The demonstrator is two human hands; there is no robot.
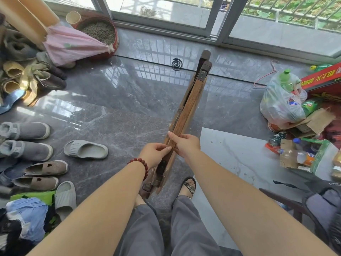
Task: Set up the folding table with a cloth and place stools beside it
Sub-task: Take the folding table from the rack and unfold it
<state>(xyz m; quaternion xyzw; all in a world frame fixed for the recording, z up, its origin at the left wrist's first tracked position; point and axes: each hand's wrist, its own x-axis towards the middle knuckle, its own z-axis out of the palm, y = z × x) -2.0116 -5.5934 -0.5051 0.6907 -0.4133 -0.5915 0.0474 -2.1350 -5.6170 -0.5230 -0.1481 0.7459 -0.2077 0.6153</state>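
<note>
Well, from the head view the folding table is folded flat and held on edge above the grey floor, running from the person's feet toward the sliding door. I cannot tell whether it rests on the floor. The left hand pinches the near top edge, and the right hand grips the same edge just beside it. The job looks barely begun: legs unopened, no cloth laid, no stools placed. Shoes crowd the left side.
</note>
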